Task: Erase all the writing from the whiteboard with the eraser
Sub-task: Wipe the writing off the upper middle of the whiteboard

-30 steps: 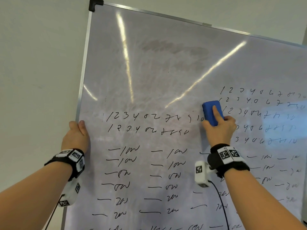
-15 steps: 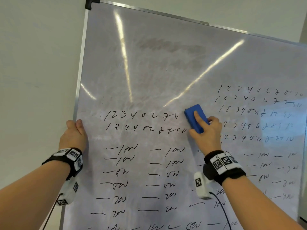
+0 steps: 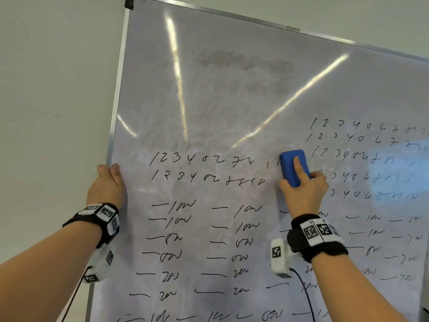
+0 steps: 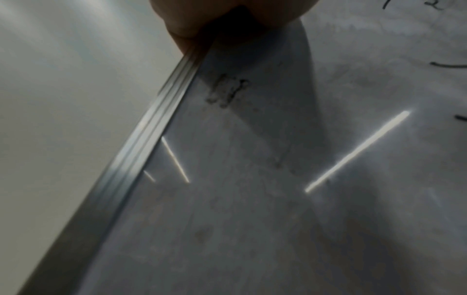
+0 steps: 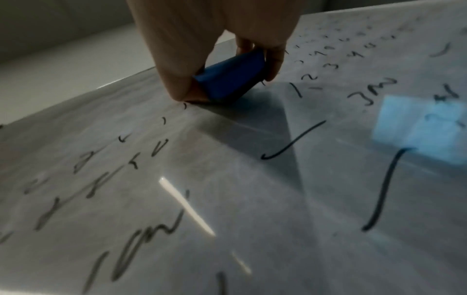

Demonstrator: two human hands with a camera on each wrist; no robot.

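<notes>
Whiteboard: the whiteboard [image 3: 232, 89] fills most of the head view, tilted, its top edge sloping down toward the right of the frame; a black corner cap [image 3: 131, 1] sits at the top left.
Frame: a metal frame [image 4: 141, 139] runs diagonally through the left wrist view, from lower left up to your fingers.
Writing: black writing [image 3: 204, 168] covers the middle and lower board. Two rows of numerals lie left of centre, more rows at the right edge, and columns of dashes with scrawls below.
Upper board: bare of strokes, with a grey smudge [image 3: 243, 63] near top centre and streaks of light reflection.
Eraser: the blue eraser [image 3: 294, 167] lies against the board right of centre in the head view, between the left numeral rows and the right block, roughly upright.
Right hand: your right hand [image 3: 304, 191] grasps the eraser from below, index finger laid along its back. In the right wrist view, thumb and fingers clamp its two sides [image 5: 232, 75].
Left hand: your left hand [image 3: 106, 184] grips the board's left frame at mid height. The thumb lies on the board face; the fingers wrap behind the edge.
Wrist gear: black wristbands with square printed markers sit on both wrists [image 3: 99, 217].
Wall: a pale wall [image 3: 53, 89] fills the left of the head view.
</notes>
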